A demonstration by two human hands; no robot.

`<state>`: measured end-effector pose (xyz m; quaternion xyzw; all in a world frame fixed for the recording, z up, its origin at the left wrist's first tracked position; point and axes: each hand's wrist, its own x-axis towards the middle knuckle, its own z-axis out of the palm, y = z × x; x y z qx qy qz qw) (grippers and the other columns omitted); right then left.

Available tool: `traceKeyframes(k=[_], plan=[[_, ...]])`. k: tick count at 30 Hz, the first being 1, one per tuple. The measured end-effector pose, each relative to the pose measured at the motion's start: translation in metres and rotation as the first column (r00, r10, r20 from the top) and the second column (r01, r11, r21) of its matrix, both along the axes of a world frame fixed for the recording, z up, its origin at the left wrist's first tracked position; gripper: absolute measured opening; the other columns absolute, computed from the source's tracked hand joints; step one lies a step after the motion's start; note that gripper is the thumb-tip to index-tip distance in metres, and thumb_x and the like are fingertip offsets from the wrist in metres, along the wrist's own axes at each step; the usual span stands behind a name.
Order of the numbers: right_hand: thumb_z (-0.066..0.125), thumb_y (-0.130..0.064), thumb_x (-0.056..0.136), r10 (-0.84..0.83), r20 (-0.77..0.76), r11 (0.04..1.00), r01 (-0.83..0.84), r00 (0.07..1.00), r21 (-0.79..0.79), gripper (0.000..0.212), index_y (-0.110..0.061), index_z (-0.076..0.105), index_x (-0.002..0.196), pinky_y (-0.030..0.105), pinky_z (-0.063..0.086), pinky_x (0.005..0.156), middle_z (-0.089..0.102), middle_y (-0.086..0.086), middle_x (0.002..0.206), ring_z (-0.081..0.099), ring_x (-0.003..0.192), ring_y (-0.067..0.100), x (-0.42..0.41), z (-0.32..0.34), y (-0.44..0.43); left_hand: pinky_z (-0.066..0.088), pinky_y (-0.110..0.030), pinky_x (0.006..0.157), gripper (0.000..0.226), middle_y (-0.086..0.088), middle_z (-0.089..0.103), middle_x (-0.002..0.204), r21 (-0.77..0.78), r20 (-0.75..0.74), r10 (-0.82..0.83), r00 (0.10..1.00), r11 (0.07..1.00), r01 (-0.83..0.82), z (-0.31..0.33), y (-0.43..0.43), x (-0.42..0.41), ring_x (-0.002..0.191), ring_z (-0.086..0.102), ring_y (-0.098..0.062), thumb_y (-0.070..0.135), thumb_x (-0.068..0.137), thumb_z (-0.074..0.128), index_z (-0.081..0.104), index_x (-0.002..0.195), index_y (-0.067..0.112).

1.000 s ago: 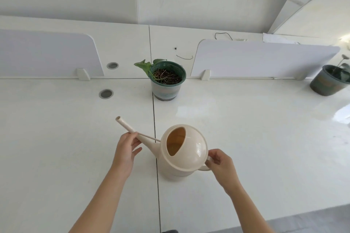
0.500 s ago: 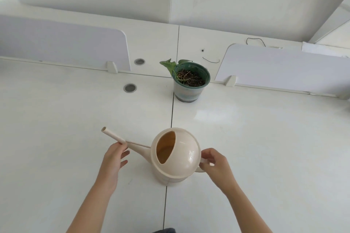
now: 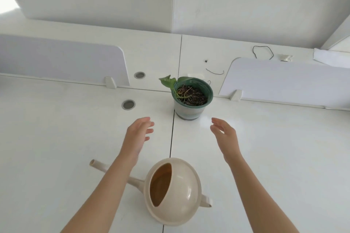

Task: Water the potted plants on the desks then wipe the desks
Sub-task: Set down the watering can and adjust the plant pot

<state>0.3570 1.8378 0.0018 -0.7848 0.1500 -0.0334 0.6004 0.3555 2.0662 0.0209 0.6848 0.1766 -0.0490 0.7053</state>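
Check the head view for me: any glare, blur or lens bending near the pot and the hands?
Head view: soft glare on the desk just right of the potted plant; upper left corner washed out; dividers bowed by the wide lens; fingertips of left hand and right hand slightly soft; watering can sharp.

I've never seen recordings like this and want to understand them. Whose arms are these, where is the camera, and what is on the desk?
There is no machine: a person wears a camera on the head, looking forward and down, so you see their own arms. The left hand and right hand are open and hold nothing, stretched toward a green potted plant on the white desk. Nearer the person a cream watering can stands untouched, spout pointing left. Behind are low divider panels and round cable holes.
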Motion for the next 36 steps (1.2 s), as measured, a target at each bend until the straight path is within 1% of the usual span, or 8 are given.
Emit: traceKeyframes(k=[7, 10, 13, 18, 22, 28, 31, 36], plan=[[0.049, -0.011, 0.088, -0.045, -0.034, 0.991, 0.049, 0.998, 0.121, 0.037, -0.016, 0.049, 0.125, 0.027, 0.034, 0.091, 0.05, 0.001, 0.132, 0.046, 0.115, 0.015, 0.071, -0.008, -0.005, 0.039, -0.037, 0.09, 0.017, -0.004, 0.048, 0.109, 0.016, -0.053, -0.075, 0.996, 0.997, 0.076, -0.028, -0.045, 0.092, 0.1, 0.046, -0.02, 0.027, 0.095, 0.038, 0.052, 0.101, 0.019], [0.05, -0.012, 0.088, -0.04, -0.023, 0.981, 0.044, 0.999, 0.188, 0.04, -0.021, 0.049, 0.127, 0.025, 0.036, 0.09, 0.052, -0.004, 0.132, 0.047, 0.119, 0.014, 0.09, -0.017, -0.005, 0.031, -0.041, 0.11, 0.044, -0.005, 0.044, 0.132, -0.006, -0.073, -0.051, 0.996, 0.999, 0.051, -0.04, -0.057, 0.115, 0.124, 0.042, -0.02, 0.032, 0.096, 0.035, 0.041, 0.134, 0.011], [0.047, -0.009, 0.088, -0.029, 0.005, 0.972, 0.026, 1.0, 0.233, 0.041, -0.022, 0.05, 0.126, 0.014, 0.037, 0.082, 0.056, -0.004, 0.129, 0.048, 0.119, 0.011, 0.099, -0.027, -0.002, 0.021, -0.044, 0.115, 0.052, -0.002, 0.033, 0.15, -0.037, -0.045, -0.063, 0.997, 0.997, 0.061, -0.05, -0.065, 0.129, 0.138, 0.029, -0.019, 0.035, 0.096, 0.036, 0.029, 0.143, 0.014], [0.044, -0.01, 0.089, -0.072, 0.044, 0.957, 0.056, 0.996, 0.284, 0.041, -0.025, 0.048, 0.128, 0.017, 0.036, 0.087, 0.055, -0.008, 0.13, 0.047, 0.119, 0.006, 0.101, -0.035, 0.001, 0.024, -0.025, 0.101, 0.026, 0.019, 0.05, 0.113, -0.145, 0.057, -0.126, 0.99, 0.98, 0.133, -0.05, -0.08, 0.139, 0.116, 0.038, -0.005, 0.025, 0.099, 0.03, 0.046, 0.118, 0.031], [0.042, -0.01, 0.091, -0.081, 0.053, 0.949, 0.061, 0.995, 0.309, 0.044, -0.026, 0.043, 0.132, 0.011, 0.036, 0.084, 0.052, -0.008, 0.133, 0.046, 0.117, 0.003, 0.102, -0.039, 0.003, 0.027, -0.025, 0.101, 0.037, 0.009, 0.045, 0.127, -0.181, 0.066, -0.128, 0.99, 0.974, 0.138, -0.053, -0.091, 0.138, 0.118, 0.041, -0.005, 0.025, 0.099, 0.028, 0.034, 0.136, 0.023], [0.04, -0.019, 0.094, -0.029, 0.008, 0.954, 0.026, 1.0, 0.298, 0.048, -0.024, 0.028, 0.14, 0.023, 0.027, 0.104, 0.038, -0.006, 0.144, 0.035, 0.128, 0.004, 0.118, -0.029, -0.001, 0.018, -0.022, 0.106, 0.048, 0.018, 0.028, 0.143, -0.162, 0.092, -0.179, 0.979, 0.968, 0.192, -0.06, -0.104, 0.116, 0.129, 0.026, 0.002, 0.029, 0.099, 0.03, 0.016, 0.144, 0.031], [0.04, -0.026, 0.095, -0.06, -0.058, 0.946, 0.076, 0.996, 0.315, 0.054, -0.02, 0.016, 0.143, 0.02, 0.022, 0.1, 0.026, -0.005, 0.15, 0.027, 0.13, 0.004, 0.122, -0.022, -0.004, 0.019, -0.021, 0.104, 0.045, 0.018, 0.032, 0.142, -0.149, 0.093, -0.208, 0.974, 0.964, 0.22, -0.062, -0.099, 0.109, 0.13, 0.028, 0.002, 0.024, 0.098, 0.032, 0.023, 0.142, 0.031], [0.038, -0.024, 0.095, -0.112, -0.057, 0.938, 0.125, 0.992, 0.324, 0.044, -0.019, 0.03, 0.138, 0.024, 0.028, 0.099, 0.048, -0.012, 0.128, 0.042, 0.12, 0.004, 0.11, -0.026, 0.009, 0.021, -0.024, 0.1, 0.049, 0.013, 0.037, 0.138, -0.131, 0.062, -0.202, 0.977, 0.969, 0.209, -0.054, -0.093, 0.118, 0.125, 0.032, -0.004, 0.019, 0.094, 0.044, 0.027, 0.139, 0.028]])
